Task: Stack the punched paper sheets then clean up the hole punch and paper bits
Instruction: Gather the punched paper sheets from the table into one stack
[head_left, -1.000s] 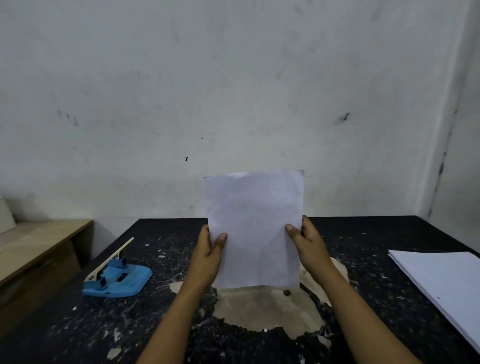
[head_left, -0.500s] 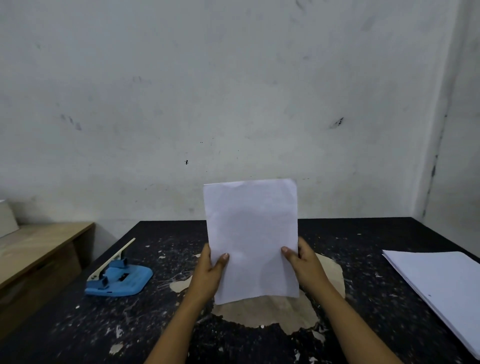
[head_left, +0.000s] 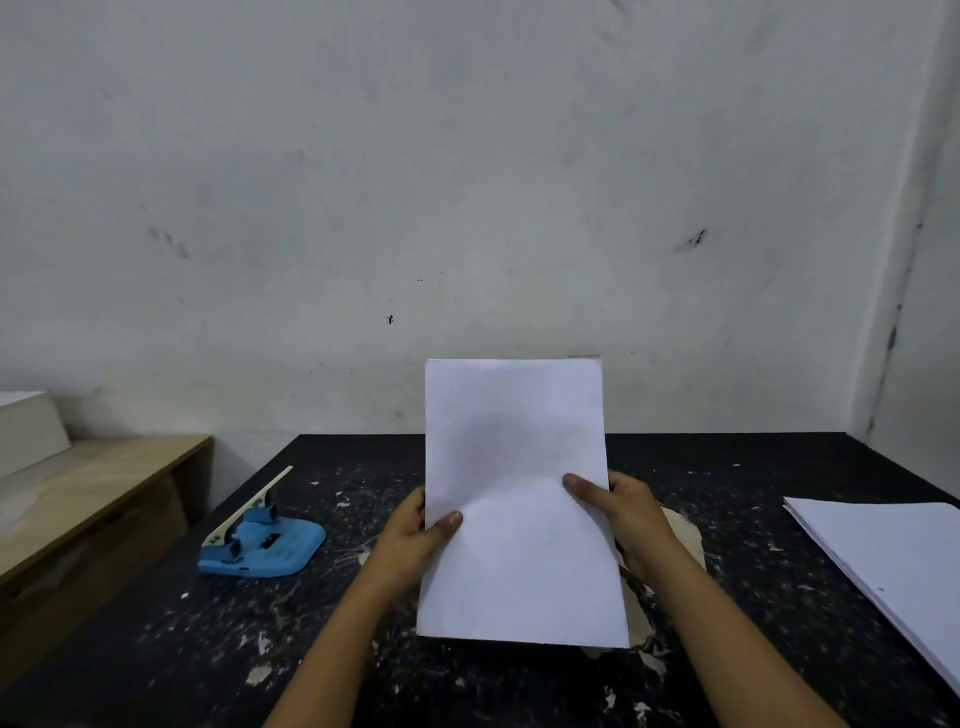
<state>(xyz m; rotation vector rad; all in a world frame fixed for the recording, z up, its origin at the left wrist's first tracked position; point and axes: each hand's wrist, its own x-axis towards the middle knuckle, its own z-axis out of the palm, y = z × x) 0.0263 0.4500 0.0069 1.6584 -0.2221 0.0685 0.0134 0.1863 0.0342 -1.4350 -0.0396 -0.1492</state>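
Observation:
I hold a bundle of white paper sheets (head_left: 519, 499) upright above the middle of the black table (head_left: 727, 467). My left hand (head_left: 415, 540) grips its left edge with the thumb on the front. My right hand (head_left: 618, 514) grips the right edge the same way. The sheets' lower edge hangs just over the table. A blue hole punch (head_left: 262, 540) with a pale lever raised sits on the table to the left. A second pile of white sheets (head_left: 893, 561) lies flat at the right edge. Small paper bits (head_left: 260, 644) are scattered over the table top.
A worn, pale patch (head_left: 680, 535) in the table surface lies under and behind the held sheets. A wooden bench (head_left: 88, 488) stands lower at the left, with a white box (head_left: 26, 426) on it. A white wall rises right behind the table.
Both hands have lowered the sheets toward the table and slightly toward me. The hole punch and the pile on the right stay where they were.

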